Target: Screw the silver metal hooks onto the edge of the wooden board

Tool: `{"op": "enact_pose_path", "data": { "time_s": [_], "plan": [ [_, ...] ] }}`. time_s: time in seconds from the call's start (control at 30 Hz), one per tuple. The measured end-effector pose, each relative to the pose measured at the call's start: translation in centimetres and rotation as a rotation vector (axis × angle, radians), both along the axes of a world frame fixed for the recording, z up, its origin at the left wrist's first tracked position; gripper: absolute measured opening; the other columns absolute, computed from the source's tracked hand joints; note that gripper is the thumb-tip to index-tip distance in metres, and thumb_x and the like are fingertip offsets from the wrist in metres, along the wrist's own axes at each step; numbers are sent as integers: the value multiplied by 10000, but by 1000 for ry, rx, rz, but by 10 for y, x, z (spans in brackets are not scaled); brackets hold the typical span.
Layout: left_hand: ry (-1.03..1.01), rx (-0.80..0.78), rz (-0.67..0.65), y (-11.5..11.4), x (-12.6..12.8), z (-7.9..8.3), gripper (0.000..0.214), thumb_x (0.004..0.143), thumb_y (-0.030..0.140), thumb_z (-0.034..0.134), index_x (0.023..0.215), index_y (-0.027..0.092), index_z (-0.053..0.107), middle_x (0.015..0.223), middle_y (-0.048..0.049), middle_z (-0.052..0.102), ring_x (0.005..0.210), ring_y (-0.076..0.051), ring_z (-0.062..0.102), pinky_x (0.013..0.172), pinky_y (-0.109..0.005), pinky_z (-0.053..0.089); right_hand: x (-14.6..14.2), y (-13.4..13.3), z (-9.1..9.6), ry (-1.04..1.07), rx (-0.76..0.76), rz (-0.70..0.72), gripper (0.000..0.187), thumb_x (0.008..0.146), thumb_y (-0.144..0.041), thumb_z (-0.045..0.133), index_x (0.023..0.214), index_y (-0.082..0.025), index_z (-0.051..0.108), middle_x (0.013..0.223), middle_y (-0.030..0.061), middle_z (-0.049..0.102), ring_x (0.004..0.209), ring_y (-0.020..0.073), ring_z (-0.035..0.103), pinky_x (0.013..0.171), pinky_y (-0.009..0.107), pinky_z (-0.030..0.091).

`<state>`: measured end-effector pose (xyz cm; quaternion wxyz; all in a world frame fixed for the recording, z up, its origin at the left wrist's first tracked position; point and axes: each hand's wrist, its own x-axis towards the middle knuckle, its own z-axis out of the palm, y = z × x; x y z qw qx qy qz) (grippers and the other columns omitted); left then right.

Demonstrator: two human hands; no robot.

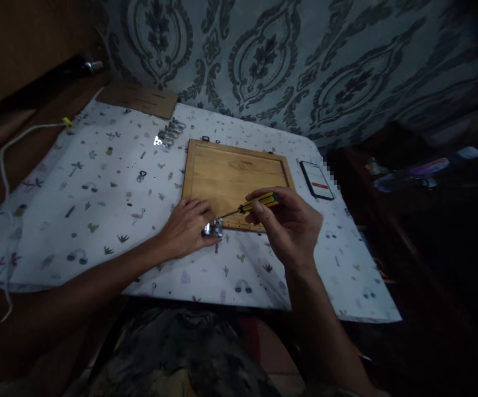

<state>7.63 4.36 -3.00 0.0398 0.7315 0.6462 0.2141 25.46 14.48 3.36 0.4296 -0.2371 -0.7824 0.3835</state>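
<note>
A wooden panel [239, 176] with a raised frame lies flat on the table. At its near left corner, my left hand [191, 226] is closed on a small shiny metal fitting [213, 229], fingers above and thumb below. Its exact kind is hard to make out in the dim light. In my right hand [290, 229] is a screwdriver [259, 203] with a yellow and black handle, held between thumb and fingers over the panel. The thin shaft slants down to the left, and its tip meets the top of the fitting. Small dark dots run along the panel's near edge.
Several metal fittings [171, 132] sit behind the panel on the left, near a cardboard piece [139, 100]. A phone [317, 180] lies at right. Another small metal piece [141, 176] rests on the patterned tablecloth [110, 220]. A white cord [2, 160] hangs at left.
</note>
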Motion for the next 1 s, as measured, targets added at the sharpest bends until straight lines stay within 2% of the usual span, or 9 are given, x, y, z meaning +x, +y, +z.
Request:
{"op": "enact_pose_path", "data": {
  "time_s": [0.23, 0.67, 0.9, 1.0],
  "plan": [
    [-6, -39, 12, 0, 0, 3, 358, 870, 426, 801, 1084, 152, 718, 1076, -83, 700, 1051, -284, 631, 919, -412, 423, -1, -2, -1, 5, -23, 24, 171, 916, -374, 764, 930, -206, 739, 828, 3, 737, 565, 109, 689, 565, 236, 588],
    [1, -14, 14, 0, 0, 1, 352, 881, 450, 780, 1063, 156, 709, 1059, -81, 698, 1044, -286, 627, 919, -424, 430, -2, 1, -4, -23, -10, 24, 219, 916, -419, 759, 937, -203, 728, 817, 8, 738, 561, 110, 686, 541, 232, 571],
    [-11, -46, 10, 1, 0, 3, 361, 891, 462, 771, 1088, 163, 722, 1063, -85, 693, 1054, -295, 626, 918, -429, 430, -11, -1, 4, -30, -28, -16, 399, 751, -494, 902, 741, -204, 627, 666, -32, 667, 509, 109, 628, 485, 227, 542],
    [-7, -51, 6, 0, 0, 3, 390, 893, 472, 771, 1124, 163, 717, 1079, -89, 693, 1055, -295, 624, 917, -428, 430, -13, 0, 3, -4, -68, -20, 426, 727, -484, 921, 723, -203, 600, 659, -41, 647, 498, 102, 619, 471, 216, 541]
  ]
}}
